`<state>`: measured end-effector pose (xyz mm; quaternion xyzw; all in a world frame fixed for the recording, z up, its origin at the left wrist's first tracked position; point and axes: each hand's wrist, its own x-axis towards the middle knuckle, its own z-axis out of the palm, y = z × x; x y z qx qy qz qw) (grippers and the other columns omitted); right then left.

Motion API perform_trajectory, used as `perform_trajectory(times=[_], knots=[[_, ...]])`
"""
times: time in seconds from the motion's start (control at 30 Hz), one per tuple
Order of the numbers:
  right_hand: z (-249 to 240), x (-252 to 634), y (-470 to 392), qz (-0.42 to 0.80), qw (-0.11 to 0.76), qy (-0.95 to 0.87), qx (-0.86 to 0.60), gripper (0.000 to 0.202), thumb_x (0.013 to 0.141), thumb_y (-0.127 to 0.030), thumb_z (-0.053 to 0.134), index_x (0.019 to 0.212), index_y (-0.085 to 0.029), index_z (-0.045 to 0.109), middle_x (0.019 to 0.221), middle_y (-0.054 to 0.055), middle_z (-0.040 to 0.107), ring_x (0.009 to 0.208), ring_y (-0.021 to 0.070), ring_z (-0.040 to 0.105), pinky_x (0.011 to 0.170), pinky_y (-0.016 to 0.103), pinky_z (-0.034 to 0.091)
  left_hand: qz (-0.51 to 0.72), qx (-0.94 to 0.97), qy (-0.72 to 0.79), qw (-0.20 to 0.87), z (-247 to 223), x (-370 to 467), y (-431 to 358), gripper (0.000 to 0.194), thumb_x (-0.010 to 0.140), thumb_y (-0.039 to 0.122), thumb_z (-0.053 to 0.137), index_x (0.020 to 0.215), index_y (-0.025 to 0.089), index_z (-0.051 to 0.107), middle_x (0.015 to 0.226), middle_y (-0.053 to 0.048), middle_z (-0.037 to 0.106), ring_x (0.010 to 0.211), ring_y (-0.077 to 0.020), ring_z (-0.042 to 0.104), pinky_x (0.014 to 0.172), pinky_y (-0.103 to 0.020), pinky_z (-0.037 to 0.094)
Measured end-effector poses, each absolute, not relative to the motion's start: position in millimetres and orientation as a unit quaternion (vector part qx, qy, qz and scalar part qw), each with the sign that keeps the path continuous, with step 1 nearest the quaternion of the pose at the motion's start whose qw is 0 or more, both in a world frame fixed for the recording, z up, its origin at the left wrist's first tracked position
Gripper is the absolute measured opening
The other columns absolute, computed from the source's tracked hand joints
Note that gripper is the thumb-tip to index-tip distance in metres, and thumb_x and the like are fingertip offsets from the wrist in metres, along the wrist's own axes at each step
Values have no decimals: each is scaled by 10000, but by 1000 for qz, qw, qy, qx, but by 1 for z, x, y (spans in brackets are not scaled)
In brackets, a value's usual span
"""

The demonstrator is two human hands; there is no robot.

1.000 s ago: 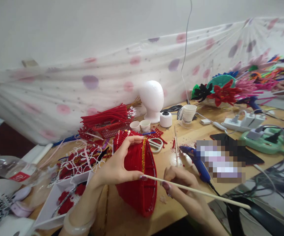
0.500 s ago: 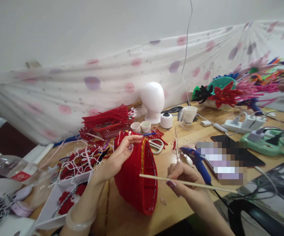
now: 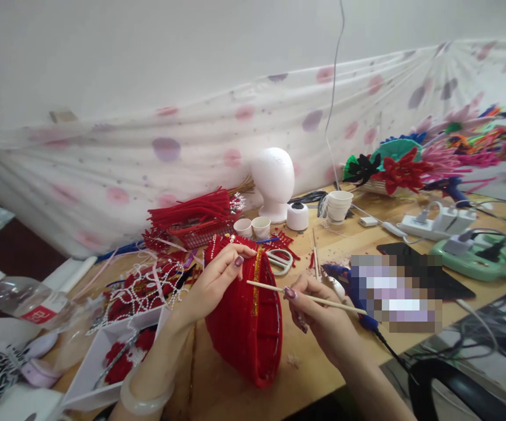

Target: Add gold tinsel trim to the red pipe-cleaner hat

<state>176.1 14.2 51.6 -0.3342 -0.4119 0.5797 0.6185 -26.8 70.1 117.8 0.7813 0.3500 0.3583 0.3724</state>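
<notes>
A red hat (image 3: pixel 231 336), hollow and tilted on its side, has its opening turned to the right, with a strip of gold sequin trim (image 3: pixel 256 286) along part of its rim. My left hand (image 3: pixel 211 279) grips the top of the hat near the trim's upper end, thumb on the near side; some fingertips are hidden. In my right hand (image 3: pixel 321 313) a thin wooden stick (image 3: pixel 264 285) is pinched between thumb and fingers. Its left tip lies at the trim, though whether it touches I cannot tell. Behind the hat lie white-handled scissors (image 3: pixel 281 261).
A blue glue gun (image 3: pixel 345 283) and a phone (image 3: pixel 393 292) lie right of my right hand, near a green power strip (image 3: pixel 463 257). On the left are a white box (image 3: pixel 89 365) and a plastic bottle (image 3: pixel 20 298). A white foam head (image 3: pixel 274 181) stands behind.
My right hand has moved up slightly, bringing the stick's tip higher along the gold trim. The stick now sticks out less behind the hand. My left hand stays on the hat.
</notes>
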Motion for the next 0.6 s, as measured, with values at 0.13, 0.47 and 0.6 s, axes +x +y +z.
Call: perform_trajectory(times=[0.13,0.47,0.6], knots=[[44,173,8,510,648,-449,-344,351,744,-453,816,640,-179,624,541,-28,546,467,70,465,436,175,350,360,785,353,361,117,-25,70,354,1014,482,349,1057,224,588,984,-29,524,908,-191,517,942,-341,378],[26,167,-1,494,662,-485,-288,243,812,-353,773,681,-187,652,592,-24,546,496,79,462,458,196,329,359,792,361,338,117,-25,71,355,1012,477,350,852,219,534,1147,-53,565,946,-189,531,964,-351,380],[21,165,-5,516,656,-485,-262,232,810,-335,776,678,-191,651,604,-29,546,489,75,453,458,201,310,362,795,355,333,117,-25,72,339,1012,454,368,804,217,492,1217,-74,568,1108,-208,521,1014,-344,353]])
